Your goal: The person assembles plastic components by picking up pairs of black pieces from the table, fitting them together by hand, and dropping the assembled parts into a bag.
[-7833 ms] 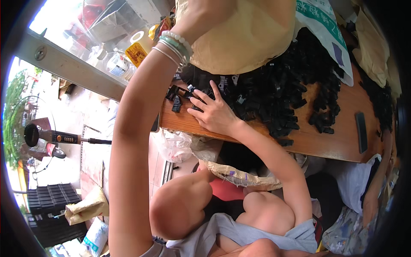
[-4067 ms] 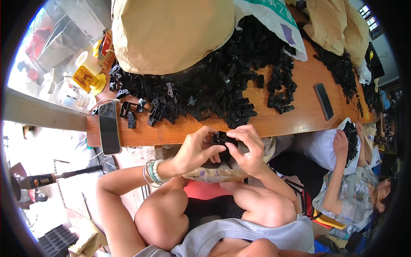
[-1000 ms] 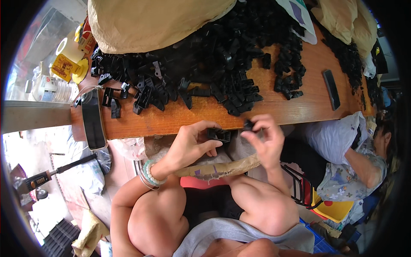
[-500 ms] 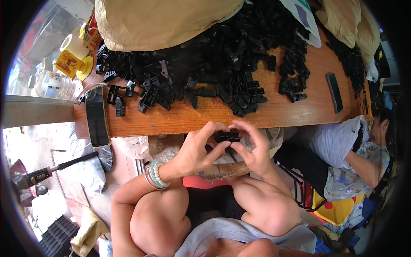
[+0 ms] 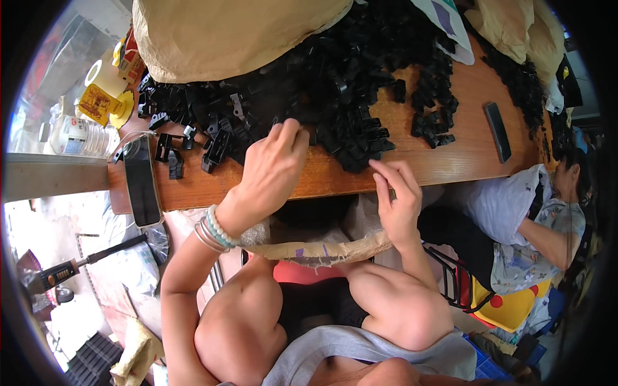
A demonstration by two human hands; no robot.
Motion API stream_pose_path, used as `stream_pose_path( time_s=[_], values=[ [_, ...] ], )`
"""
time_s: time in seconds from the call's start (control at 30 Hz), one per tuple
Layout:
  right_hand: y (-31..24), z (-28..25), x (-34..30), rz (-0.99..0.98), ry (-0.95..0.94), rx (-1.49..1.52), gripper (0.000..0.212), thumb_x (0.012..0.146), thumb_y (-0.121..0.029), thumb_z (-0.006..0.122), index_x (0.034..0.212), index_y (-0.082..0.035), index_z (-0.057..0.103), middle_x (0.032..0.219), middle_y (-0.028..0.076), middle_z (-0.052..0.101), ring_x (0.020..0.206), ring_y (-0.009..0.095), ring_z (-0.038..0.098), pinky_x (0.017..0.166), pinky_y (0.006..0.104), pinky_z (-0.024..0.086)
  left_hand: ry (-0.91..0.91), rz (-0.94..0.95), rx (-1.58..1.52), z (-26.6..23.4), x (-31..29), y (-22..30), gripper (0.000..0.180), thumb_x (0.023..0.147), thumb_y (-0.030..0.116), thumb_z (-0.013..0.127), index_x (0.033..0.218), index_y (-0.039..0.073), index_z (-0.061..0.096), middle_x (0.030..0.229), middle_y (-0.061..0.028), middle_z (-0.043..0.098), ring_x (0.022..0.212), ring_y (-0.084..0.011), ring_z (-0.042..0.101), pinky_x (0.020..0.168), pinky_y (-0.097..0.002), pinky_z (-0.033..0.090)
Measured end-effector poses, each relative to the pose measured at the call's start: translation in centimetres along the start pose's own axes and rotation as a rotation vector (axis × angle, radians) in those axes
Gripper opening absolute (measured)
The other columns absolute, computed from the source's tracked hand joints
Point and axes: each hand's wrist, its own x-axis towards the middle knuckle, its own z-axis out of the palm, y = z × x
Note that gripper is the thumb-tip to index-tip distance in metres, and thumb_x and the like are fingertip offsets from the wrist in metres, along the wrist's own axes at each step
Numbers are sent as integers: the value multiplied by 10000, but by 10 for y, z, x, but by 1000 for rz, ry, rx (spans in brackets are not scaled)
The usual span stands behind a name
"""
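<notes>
Black moulded plastic parts (image 5: pixel 232 135), one broad heap: we find them on the wooden table (image 5: pixel 463 170), beyond both hands on the side away from the lap, the heap's long axis running left to right, roughly along the table's front edge, its single pieces lying at mixed angles. Left hand (image 5: pixel 269 170), bead bracelet and bangles at the wrist: nearer of the two, reaching over the table edge, its fingers overlapping the heap's front margin in our view; fingertips drawn together in a narrow bunch, and we cannot tell whether a piece is held. Right hand (image 5: pixel 402 202): lower, at the table edge, thumb and forefinger a narrow gap apart, pointing toward the heap's nearest pieces; we see nothing held there, contact uncertain. Sack (image 5: pixel 315 254) with a frayed paper rim: across the lap, between knees and table, its inside dark to us. Large tan paper bag (image 5: pixel 238 42): behind the heap, overhanging it. Two phones: one at the left corner (image 5: pixel 141 186), one at the right (image 5: pixel 497 132). Yellow tape dispenser (image 5: pixel 103 103): far left. Difference from half a second ago: then we see both hands together around one black part, over the sack; now they stand apart, the left up at the heap, and we cannot trace that part.
</notes>
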Motion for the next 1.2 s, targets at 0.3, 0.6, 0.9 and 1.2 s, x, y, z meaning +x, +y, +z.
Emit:
stream_pose_path(
  time_s=[0.3,0.6,0.9,1.2],
  values=[
    [17,1,-4,49,64,-287,304,709,-38,748,992,-67,641,899,82,518,796,255,539,703,390,401,157,26,-30,-7,16,1,260,672,-59,652,902,-4,543,898,-125,582,793,-267,583,626,-340,492],
    [34,-11,-11,246,32,-215,251,790,-148,749,931,-39,573,767,102,587,593,290,540,650,386,440,-227,-925,-1299,-19,-27,36,165,880,3,591,1032,-58,612,822,-81,666,567,-73,579,496,-200,455],
    [32,-7,-5,-87,-2,-315,294,780,37,638,1056,-60,656,1074,100,532,859,260,558,724,376,475,-294,-986,-1331,-25,-34,26,217,900,16,564,1091,-75,614,788,-93,636,605,-106,600,480,-219,485],
    [43,-12,-1,45,97,-331,322,784,-53,698,1096,-24,622,1054,119,577,945,316,571,830,403,444,-302,-1001,-1546,-20,-33,34,91,918,48,586,982,-9,555,785,-81,609,608,-152,630,498,-244,511]
  ],
)
